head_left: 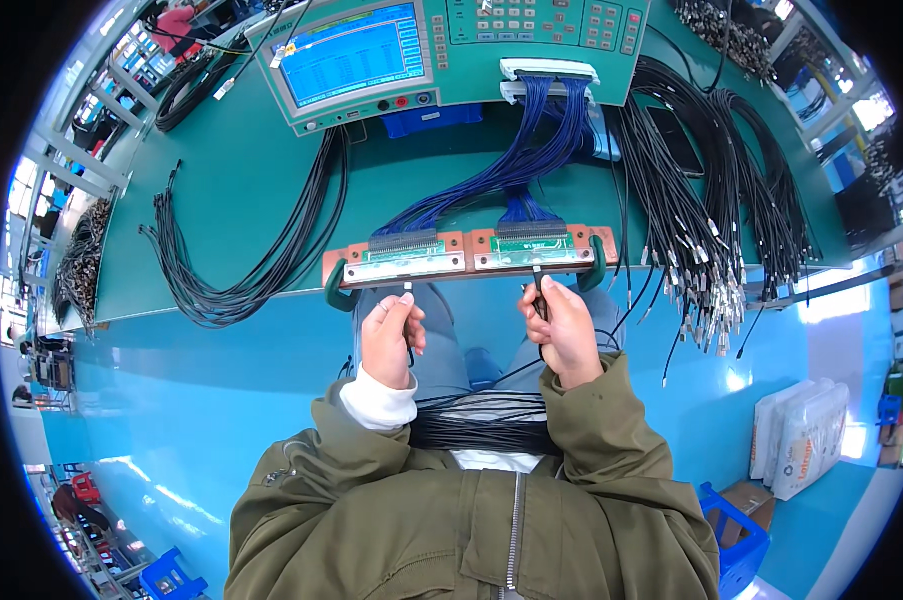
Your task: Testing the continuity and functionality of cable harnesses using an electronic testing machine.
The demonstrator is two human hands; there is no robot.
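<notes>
My left hand [392,335] pinches a black cable just behind its small silver plug [408,288], which is a little short of the test fixture's front edge. In my right hand [562,330] is another black cable, its plug [538,272] up against the fixture's right metal strip; whether it is seated I cannot tell. The fixture is a brown bar [455,245] bearing two green circuit boards [535,243], held at the table edge by dark green clamps [598,262]. Blue wire bundles [502,170] join it to a green tester [462,65]. Across my lap lie black cables [482,425].
Long black cables [262,270] hang over the table edge on the left. To the right, thick cable bunches [692,210] with silver ends drape off the green table [392,165]. White packages [802,435] and a blue stool [737,540] stand at the lower right.
</notes>
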